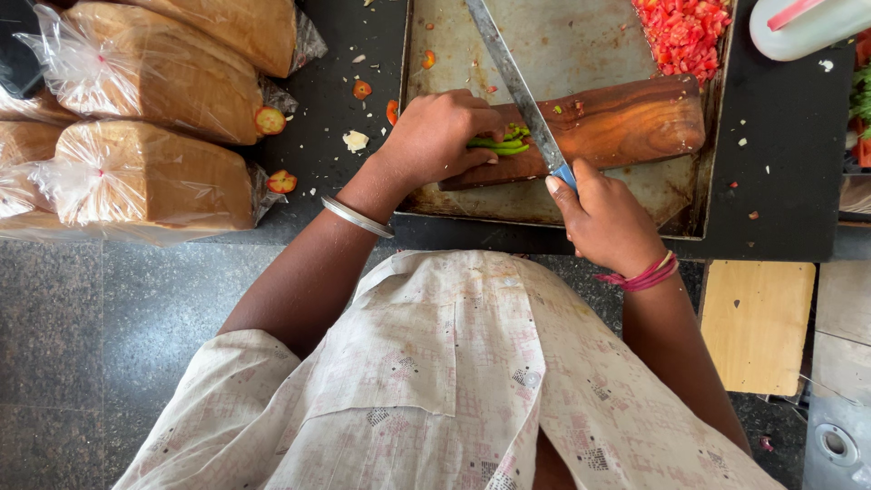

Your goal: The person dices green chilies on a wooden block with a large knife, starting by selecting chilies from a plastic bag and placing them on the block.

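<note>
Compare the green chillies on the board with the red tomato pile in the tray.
The green chillies are whole, long pods; the tomato pile is finely diced. The chillies lie on the wooden board, pinned by the left hand beside the knife that the right hand holds; the tomato sits untouched in the tray's far corner. Both lie within the tray.

left hand (434,136) pressed down, fingers curled, right hand (606,220) fisted

Bagged bread loaves (150,177), stacked at left on dark counter (789,163). Chopped tomato pile (685,32), top right of metal tray (553,41). White squeeze bottle (803,27) far right. Tomato scraps (362,89) btwn loaves & tray.
</note>
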